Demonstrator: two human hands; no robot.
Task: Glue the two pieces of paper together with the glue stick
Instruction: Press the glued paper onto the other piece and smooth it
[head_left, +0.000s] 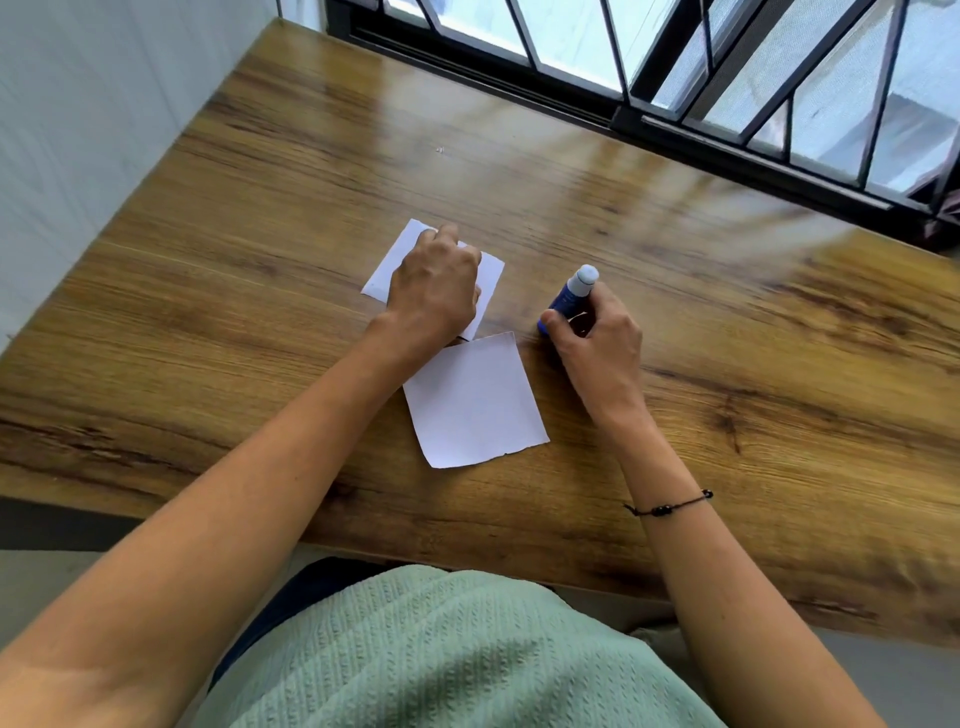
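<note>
Two white paper squares mid-frame: far paper flat, near paper just below it. Blue glue stick tilted, right of them.

bare forearms; black beaded bracelet; green knit top
</note>
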